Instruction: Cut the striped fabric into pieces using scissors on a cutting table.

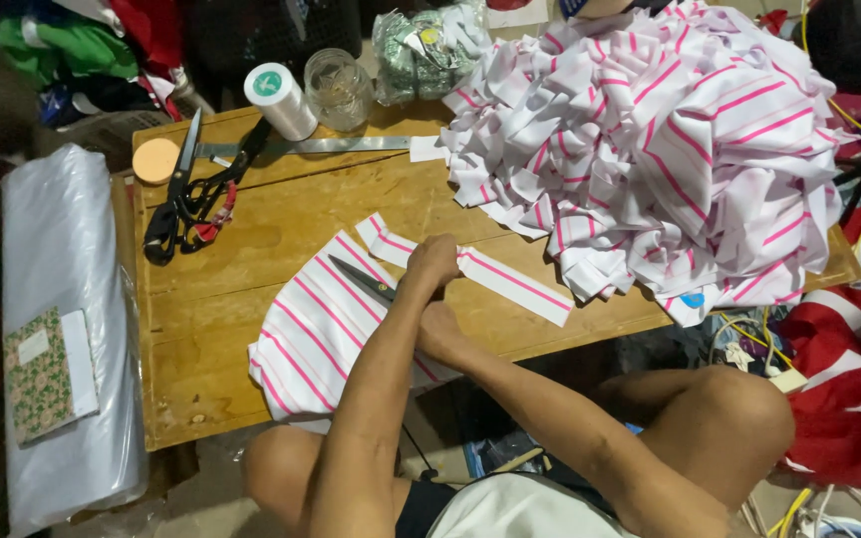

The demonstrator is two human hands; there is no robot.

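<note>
Striped strip: my left hand pinned it flat, frame centre, grip closed on it.
Right hand: grip unclear, on striped fabric.
Scissors: beside.

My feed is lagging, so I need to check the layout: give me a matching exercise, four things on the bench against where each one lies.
Things:
1. Big black scissors
2. White thread spool
3. Heap of pink-striped strips
4. Patterned notebook

Places:
A. Right end of the wooden table
B. On the plastic-wrapped roll left of the table
C. Far edge, beside the glass jar
D. Left part of the table, by the round orange pad

Pairs: 1-D, 2-C, 3-A, 4-B
</note>
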